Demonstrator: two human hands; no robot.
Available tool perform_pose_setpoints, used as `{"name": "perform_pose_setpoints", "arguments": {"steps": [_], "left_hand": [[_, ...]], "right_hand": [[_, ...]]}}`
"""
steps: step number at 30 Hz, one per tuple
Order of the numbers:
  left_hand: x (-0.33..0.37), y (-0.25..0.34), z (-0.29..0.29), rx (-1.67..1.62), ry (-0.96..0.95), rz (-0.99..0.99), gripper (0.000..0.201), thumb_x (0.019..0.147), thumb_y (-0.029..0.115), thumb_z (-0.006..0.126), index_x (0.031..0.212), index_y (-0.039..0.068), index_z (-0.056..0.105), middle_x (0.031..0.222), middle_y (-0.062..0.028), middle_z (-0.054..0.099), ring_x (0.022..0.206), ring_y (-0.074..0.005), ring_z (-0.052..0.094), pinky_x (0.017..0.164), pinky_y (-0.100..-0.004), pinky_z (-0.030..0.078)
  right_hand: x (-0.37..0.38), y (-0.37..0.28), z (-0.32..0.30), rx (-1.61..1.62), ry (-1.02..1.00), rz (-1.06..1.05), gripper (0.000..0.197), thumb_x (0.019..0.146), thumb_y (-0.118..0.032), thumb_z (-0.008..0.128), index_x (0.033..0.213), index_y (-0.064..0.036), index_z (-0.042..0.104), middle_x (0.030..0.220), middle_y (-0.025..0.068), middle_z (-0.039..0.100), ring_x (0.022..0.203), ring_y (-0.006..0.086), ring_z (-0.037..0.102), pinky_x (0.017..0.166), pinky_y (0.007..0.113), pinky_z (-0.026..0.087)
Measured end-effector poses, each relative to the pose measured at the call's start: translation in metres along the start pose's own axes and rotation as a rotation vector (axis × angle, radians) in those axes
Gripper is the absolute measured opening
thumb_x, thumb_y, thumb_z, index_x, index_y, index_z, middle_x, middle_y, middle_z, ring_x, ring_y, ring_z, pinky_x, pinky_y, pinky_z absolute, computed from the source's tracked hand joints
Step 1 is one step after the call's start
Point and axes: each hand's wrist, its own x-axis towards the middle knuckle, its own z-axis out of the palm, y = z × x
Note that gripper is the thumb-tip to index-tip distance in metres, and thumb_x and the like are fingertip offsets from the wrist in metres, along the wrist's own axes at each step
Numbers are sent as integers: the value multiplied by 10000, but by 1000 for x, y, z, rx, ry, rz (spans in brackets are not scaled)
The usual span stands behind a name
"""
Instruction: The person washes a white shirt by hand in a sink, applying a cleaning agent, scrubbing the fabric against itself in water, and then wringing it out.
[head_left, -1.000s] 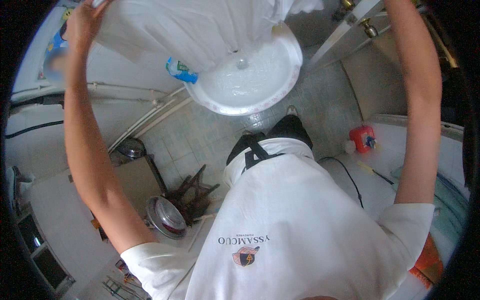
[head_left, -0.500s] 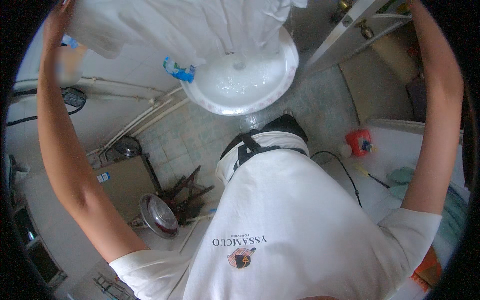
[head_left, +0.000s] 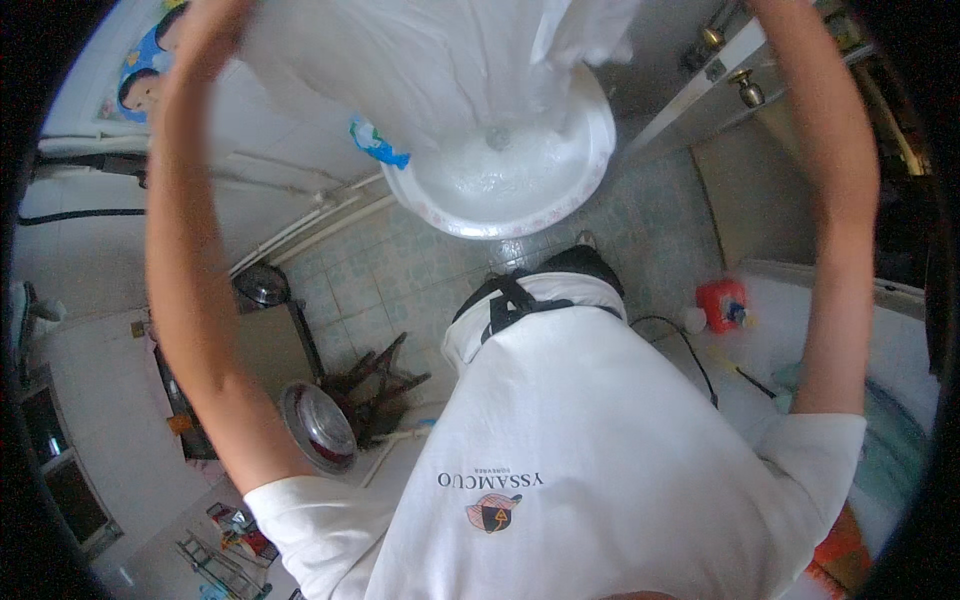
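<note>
A wet-looking white cloth (head_left: 450, 60), perhaps a garment, hangs in folds from the top edge over the white washbasin (head_left: 470, 220). Its lower part dips into the bowl, where water shows around the drain. Both my arms are raised. The left forearm runs up beside the cloth's left side and leaves the view at the top, so my left hand is cut off. My right forearm also passes out at the top, well right of the cloth, and that hand is hidden too. On the basin's left rim lies a blue plastic packet (head_left: 378, 143).
A door edge with a brass knob (head_left: 745, 87) stands to the right. Pipes (head_left: 310, 220) run along the left wall. A metal basin (head_left: 320, 427) and a dark wooden stool (head_left: 375, 385) are at the lower left. A red container (head_left: 721, 305) sits at the right.
Both my arms have swung inward, the left to the right and the right to the left. The cloth has shifted right and hangs further down over the basin.
</note>
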Motion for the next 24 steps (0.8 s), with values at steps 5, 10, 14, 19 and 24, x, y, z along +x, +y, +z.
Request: {"name": "perform_pose_setpoints", "arguments": {"steps": [5,10,14,19,24], "left_hand": [[-69,2,90,-408,-172,-341,425,974,438,536,1043,30,633,793,-18,604,709,-127,542,635,-316,452],[-117,-6,219,-1023,-96,-686,356,980,368,540,1054,33,637,857,-22,626,720,-110,552,607,-275,437],[-155,-62,327,-812,-147,-850,359,913,312,581,1035,-20,638,857,-94,636,750,-186,588,698,-330,474],[-209,-132,448,-42,-338,-845,539,925,401,536,1192,-67,565,1270,-302,517,1165,-425,513,1004,-454,390],[-230,-143,498,284,-277,-509,629,961,398,454,1465,41,333,1503,-250,300,1390,-433,273,1113,-627,181]], "right_hand": [[-10,105,78,727,-97,189,221,1011,-229,503,1121,-67,604,978,47,674,888,161,661,824,332,547],[-48,201,145,868,373,360,219,940,-224,628,1081,-56,639,993,61,684,942,163,665,797,328,535],[-67,327,191,290,450,430,396,917,-381,622,1061,-13,653,939,122,685,886,250,661,831,376,510],[-76,450,244,-580,224,487,512,895,-445,605,1069,36,641,1186,279,573,1159,392,520,996,486,398],[-100,520,283,-910,-12,155,431,900,-413,589,1036,-7,642,1449,266,376,1356,407,339,1106,630,198]]}}
